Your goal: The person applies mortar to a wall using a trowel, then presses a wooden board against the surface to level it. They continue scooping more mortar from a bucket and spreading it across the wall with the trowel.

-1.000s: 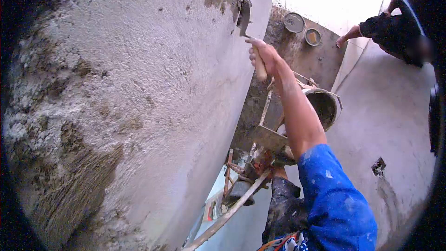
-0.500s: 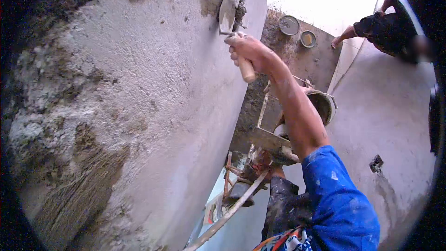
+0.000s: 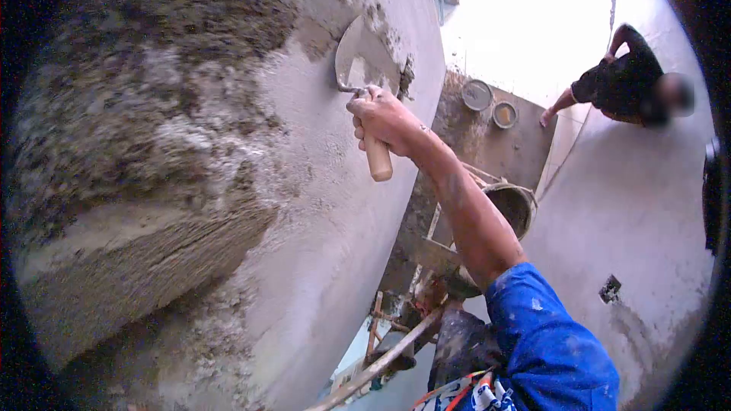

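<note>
My right hand (image 3: 387, 120) is closed around the wooden handle of a trowel (image 3: 378, 158). Its metal blade (image 3: 364, 52) lies close to or against the plastered wall (image 3: 304, 183), with its broad face showing. A clump of wet mortar (image 3: 407, 80) clings along the blade's right side. Around it, the wall coating is smooth and grey in places, rough and dark toward the upper left. My left hand is out of the picture.
Below my forearm are a large bucket (image 3: 512, 209) and a wooden frame. A long pole (image 3: 381, 361) slants near my legs. Two smaller buckets (image 3: 477, 94) (image 3: 505, 114) stand on the floor. Another person (image 3: 624, 80) in dark clothing is at the right.
My right hand and the trowel have shifted left and down in view, and the blade shows its face more broadly. The camera view has moved, bringing more rough wall into sight.
</note>
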The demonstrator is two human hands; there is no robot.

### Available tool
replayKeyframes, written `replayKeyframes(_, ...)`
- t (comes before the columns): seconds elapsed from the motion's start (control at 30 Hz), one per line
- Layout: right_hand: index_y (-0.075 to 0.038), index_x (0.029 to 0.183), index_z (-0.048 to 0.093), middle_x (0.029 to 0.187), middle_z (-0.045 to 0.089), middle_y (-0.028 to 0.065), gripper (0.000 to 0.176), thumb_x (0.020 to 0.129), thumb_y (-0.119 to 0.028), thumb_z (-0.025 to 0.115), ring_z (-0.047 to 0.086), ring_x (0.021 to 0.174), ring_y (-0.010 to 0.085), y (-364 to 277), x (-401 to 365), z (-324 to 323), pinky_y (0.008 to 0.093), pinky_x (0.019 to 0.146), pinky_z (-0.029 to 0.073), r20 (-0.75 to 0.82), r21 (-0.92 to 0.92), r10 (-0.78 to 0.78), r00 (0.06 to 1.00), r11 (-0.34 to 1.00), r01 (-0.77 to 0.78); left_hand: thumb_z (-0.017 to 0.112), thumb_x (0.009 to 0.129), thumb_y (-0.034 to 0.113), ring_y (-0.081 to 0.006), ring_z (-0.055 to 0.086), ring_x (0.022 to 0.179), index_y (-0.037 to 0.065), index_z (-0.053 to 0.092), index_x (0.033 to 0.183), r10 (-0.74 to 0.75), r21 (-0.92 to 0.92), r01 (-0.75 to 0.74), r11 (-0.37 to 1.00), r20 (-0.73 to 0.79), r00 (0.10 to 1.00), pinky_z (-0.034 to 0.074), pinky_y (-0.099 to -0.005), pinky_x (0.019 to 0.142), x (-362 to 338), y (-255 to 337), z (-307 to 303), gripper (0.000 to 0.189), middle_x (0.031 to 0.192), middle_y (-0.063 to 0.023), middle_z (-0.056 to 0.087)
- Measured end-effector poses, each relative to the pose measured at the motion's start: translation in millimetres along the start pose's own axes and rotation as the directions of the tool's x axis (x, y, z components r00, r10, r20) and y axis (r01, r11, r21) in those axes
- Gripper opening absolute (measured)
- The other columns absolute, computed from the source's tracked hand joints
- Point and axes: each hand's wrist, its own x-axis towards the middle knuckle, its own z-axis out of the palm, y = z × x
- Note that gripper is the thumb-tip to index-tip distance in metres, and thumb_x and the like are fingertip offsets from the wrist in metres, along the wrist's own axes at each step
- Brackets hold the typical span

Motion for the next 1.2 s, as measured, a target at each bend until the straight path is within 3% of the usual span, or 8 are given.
replayKeyframes(0.27,0.000,0.097,0.041,0.071,0.051,0.0084,0.026,0.080,-0.017,0.050,0.055,0.058,0.0167,-103,-40,74,0.0334,0.047,0.051,-0.132,-0.052,-0.027,0.991,0.998,0.020,0.054,0.085,0.032,-0.0431,0.037,0.116,-0.013,0.033,0.124,-0.209,0.357,0.125,0.926,0.207,0.956,0.031,-0.0419,0.100,-23,-18,11,0.063,0.129,-0.0280,0.036)
replayKeyframes(0.43,-0.002,0.097,0.044,0.068,0.052,0.0079,0.025,0.081,-0.019,0.052,0.053,0.054,0.0145,-127,-71,104,0.0294,0.044,0.047,-0.168,-0.231,-0.227,0.959,0.955,0.186,0.043,0.087,0.047,-0.0375,0.022,0.129,0.007,0.032,0.132,-0.011,-0.049,0.005,0.999,-0.142,0.990,0.013,-0.0539,0.104,32,27,-13,0.061,0.138,-0.0165,0.030)
replayKeyframes(0.53,-0.005,0.098,0.045,0.066,0.050,0.0051,0.026,0.083,-0.022,0.056,0.049,0.050,0.0125,-66,-57,73,0.0291,0.041,0.046,-0.300,-0.267,-0.330,0.895,0.930,0.254,0.045,0.088,0.042,-0.0429,0.027,0.124,0.004,0.035,0.130,0.047,-0.046,-0.054,0.997,-0.141,0.989,0.022,-0.0564,0.098,35,29,-13,0.058,0.136,-0.0201,0.031)
replayKeyframes(0.67,-0.005,0.081,0.050,0.060,0.047,0.0024,0.024,0.082,-0.027,0.058,0.047,0.047,0.0139,24,-10,-19,0.0313,0.040,0.042,-0.483,0.141,0.251,0.839,0.968,-0.208,0.046,0.088,0.039,-0.0441,0.038,0.115,-0.002,0.038,0.125,-0.073,-0.175,0.048,0.983,-0.135,0.988,0.030,-0.0528,0.095,27,39,-8,0.056,0.128,-0.0270,0.037)
replayKeyframes(0.77,-0.007,0.070,0.048,0.054,0.046,0.0033,0.015,0.076,-0.017,0.058,0.048,0.044,0.0176,145,62,-105,0.0347,0.037,0.041,-0.482,0.090,0.224,0.847,0.974,-0.207,0.049,0.087,0.035,-0.0437,0.046,0.106,-0.006,0.038,0.124,0.105,0.040,-0.101,0.994,-0.114,0.988,0.040,-0.0491,0.088,21,21,-3,0.056,0.119,-0.0307,0.044)
replayKeyframes(0.87,-0.008,0.063,0.056,0.058,0.054,0.0050,0.023,0.078,-0.025,0.053,0.049,0.051,0.0156,125,60,-119,0.0324,0.043,0.036,-0.524,-0.171,0.243,0.816,0.909,-0.380,0.050,0.087,0.033,-0.0427,0.052,0.096,-0.010,0.046,0.111,-0.138,0.356,0.082,0.931,0.134,0.981,0.043,-0.0474,0.082,-29,-28,15,0.050,0.106,-0.0317,0.050)
replayKeyframes(0.97,-0.003,0.062,0.055,0.056,0.054,0.0070,0.022,0.074,-0.021,0.052,0.054,0.049,0.0193,95,78,-115,0.0335,0.045,0.043,-0.266,-0.446,0.086,0.960,0.872,-0.202,0.049,0.087,0.038,-0.0424,0.054,0.086,-0.012,0.053,0.096,0.020,0.251,0.016,0.968,-0.139,0.990,0.045,-0.0475,0.075,-9,-31,32,0.052,0.094,-0.0336,0.053)
replayKeyframes(1.2,-0.001,0.075,0.055,0.059,0.053,0.0069,0.019,0.078,-0.020,0.052,0.054,0.049,0.0180,-59,32,-15,0.0327,0.047,0.048,-0.322,-0.487,-0.204,0.925,0.873,0.023,0.048,0.086,0.043,-0.0454,0.049,0.094,-0.010,0.046,0.110,-0.043,0.221,0.053,0.974,-0.046,0.998,0.038,-0.0495,0.085,-15,-12,19,0.058,0.103,-0.0327,0.049)
